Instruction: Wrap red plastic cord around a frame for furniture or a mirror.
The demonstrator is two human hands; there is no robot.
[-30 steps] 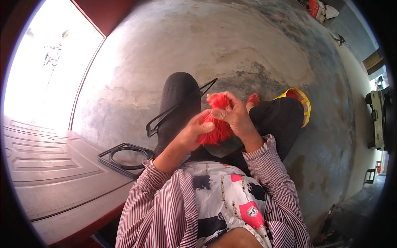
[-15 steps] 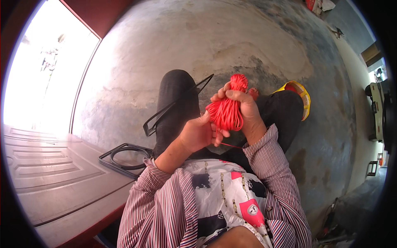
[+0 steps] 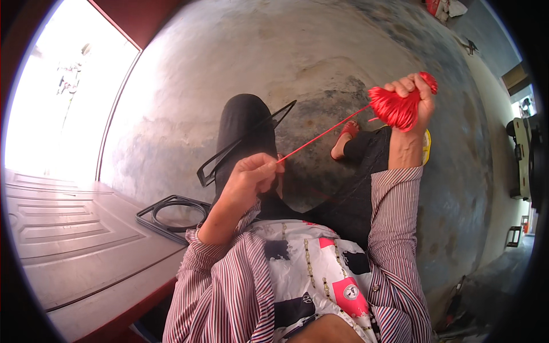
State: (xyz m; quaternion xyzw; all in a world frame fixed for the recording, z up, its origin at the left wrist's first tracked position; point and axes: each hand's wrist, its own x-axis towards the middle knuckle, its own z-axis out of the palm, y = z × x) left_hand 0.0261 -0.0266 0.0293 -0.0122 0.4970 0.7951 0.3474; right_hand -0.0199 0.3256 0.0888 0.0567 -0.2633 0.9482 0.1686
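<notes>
A bundle of red cord (image 3: 396,108) is gripped in my right hand (image 3: 420,97), held up at the right beyond my knee. From it one red strand (image 3: 326,140) runs taut down to the left. My left hand (image 3: 253,176) pinches that strand between thumb and fingers, above my left thigh. A thin black frame (image 3: 246,140) lies across my left leg. The rest of the strand past my left hand is hard to make out.
Several black frames and a coil (image 3: 174,216) lie on a panelled board (image 3: 74,228) at my left. A yellow-rimmed container (image 3: 426,147) is partly hidden behind my right forearm. My foot in a red sandal (image 3: 346,139) rests on the concrete floor (image 3: 246,57).
My right hand has moved right and away with the red cord bundle. My left hand has drawn back to the left, and a strand is now stretched between them.
</notes>
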